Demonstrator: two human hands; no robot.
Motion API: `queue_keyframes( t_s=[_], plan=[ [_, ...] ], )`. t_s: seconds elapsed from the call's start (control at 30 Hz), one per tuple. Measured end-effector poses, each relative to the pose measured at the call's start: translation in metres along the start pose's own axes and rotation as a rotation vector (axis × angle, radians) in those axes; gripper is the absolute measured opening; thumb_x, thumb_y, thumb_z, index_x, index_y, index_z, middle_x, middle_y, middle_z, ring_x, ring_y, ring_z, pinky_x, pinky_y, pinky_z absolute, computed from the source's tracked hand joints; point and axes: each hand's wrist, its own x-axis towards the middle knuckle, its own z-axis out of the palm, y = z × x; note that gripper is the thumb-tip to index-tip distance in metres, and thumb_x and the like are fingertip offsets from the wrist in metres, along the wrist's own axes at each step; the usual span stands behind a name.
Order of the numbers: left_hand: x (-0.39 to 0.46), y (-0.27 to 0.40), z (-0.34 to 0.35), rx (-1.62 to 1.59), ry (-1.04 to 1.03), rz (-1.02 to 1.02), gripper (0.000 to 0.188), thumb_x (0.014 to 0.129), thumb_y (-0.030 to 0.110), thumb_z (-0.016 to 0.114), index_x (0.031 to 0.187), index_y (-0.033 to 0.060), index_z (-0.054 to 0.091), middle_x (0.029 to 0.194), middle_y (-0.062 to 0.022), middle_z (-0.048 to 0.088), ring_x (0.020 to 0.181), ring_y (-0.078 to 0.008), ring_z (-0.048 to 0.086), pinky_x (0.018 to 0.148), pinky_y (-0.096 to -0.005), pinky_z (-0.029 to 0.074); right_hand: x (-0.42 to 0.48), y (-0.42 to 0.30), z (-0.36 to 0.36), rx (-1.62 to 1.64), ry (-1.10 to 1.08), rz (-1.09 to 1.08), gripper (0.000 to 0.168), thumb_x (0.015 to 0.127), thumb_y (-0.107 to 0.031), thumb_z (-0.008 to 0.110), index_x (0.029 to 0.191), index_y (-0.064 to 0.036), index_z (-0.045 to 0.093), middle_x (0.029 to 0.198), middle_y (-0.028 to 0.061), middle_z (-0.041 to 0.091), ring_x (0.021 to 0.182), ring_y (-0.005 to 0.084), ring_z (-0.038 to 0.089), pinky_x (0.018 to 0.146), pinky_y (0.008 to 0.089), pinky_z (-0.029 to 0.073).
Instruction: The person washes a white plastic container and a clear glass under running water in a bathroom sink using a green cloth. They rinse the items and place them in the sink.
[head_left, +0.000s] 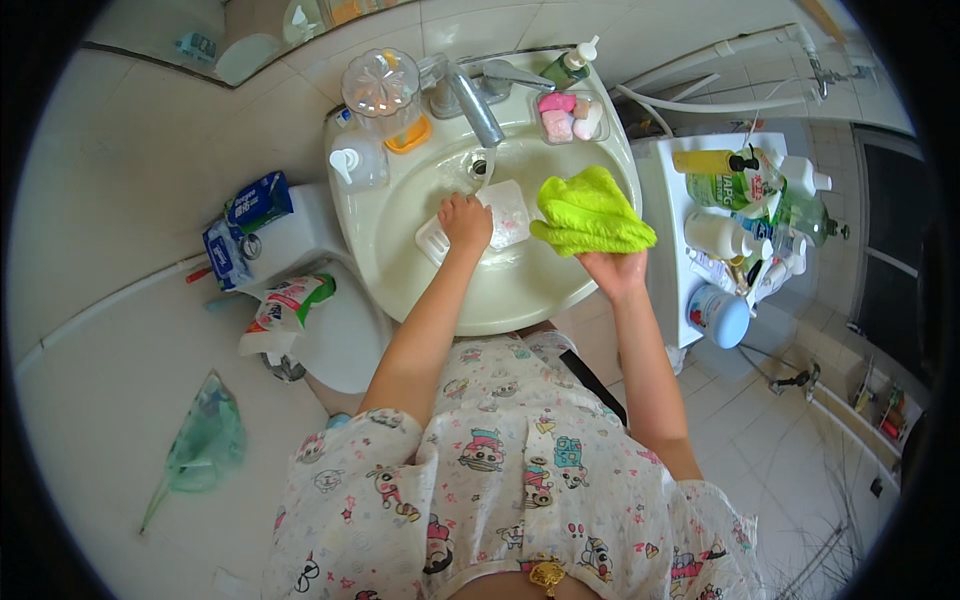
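My left hand (466, 220) reaches into the washbasin (360, 255), its fingers on a white plastic soap dish (433, 241) or on the edge of the pale box beside it; which one it grips is hard to tell. That squarish pale plastic box (507, 213), with pinkish residue in it, lies under the metal faucet (475, 105), from which a thin stream of water runs. Over the basin's right side, my right hand (616, 271) holds up a bunched lime-green cloth (592, 211), which covers most of its fingers.
Around the basin rim stand a clear pump bottle (358, 161), a lidded clear canister (381, 90), an orange dish (409, 135), a box of soap pieces (571, 117) and a green pump bottle (570, 67). Bottles crowd a white cabinet (667, 225) at right; a toilet (337, 337) is at left.
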Motion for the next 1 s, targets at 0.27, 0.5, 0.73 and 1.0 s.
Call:
queue_keyframes(
  t_s=[0.27,0.5,0.73,1.0],
  plan=[
    [0.031,-0.001,0.050,0.152,-0.039,-0.174,0.031,0.081,0.025,0.064,0.103,0.0033,0.066,0.105,-0.0146,0.061,0.108,-0.0320,0.051,0.091,-0.0451,0.038,-0.028,-0.036,-0.022,-0.113,-0.024,-0.040,0.050,0.092,-0.043,0.051,0.130,-0.009,0.053,0.131,0.0108,0.056,0.120,0.0285,0.052,0.103,0.0433,0.041],
    [0.025,-0.008,0.022,-0.301,0.080,-0.212,0.018,0.081,0.017,0.062,0.083,-0.0011,0.060,0.075,-0.0199,0.065,0.070,-0.0386,0.063,0.065,-0.0477,0.049,-0.022,-0.030,-0.041,-0.319,0.019,-0.004,0.049,0.095,-0.038,0.049,0.133,-0.008,0.049,0.133,0.0111,0.053,0.121,0.0277,0.051,0.104,0.0433,0.039],
    [0.009,-0.015,-0.039,-0.464,0.290,-0.219,0.019,0.076,0.014,0.067,0.079,0.0004,0.054,0.070,-0.0176,0.062,0.062,-0.0357,0.060,0.060,-0.0422,0.049,-0.015,-0.016,-0.055,-0.502,0.036,0.040,0.058,0.094,-0.045,0.053,0.140,-0.011,0.042,0.136,0.0077,0.049,0.126,0.0231,0.046,0.107,0.0408,0.037],
    [-0.010,-0.003,-0.075,-0.968,0.295,-0.365,0.021,0.080,0.014,0.065,0.093,0.0017,0.054,0.080,-0.0149,0.067,0.072,-0.0276,0.065,0.069,-0.0373,0.049,0.033,0.020,-0.085,-1.068,-0.042,-0.046,0.061,0.098,-0.043,0.048,0.144,-0.006,0.035,0.142,0.0079,0.043,0.130,0.0204,0.041,0.110,0.0376,0.032]
  ],
)
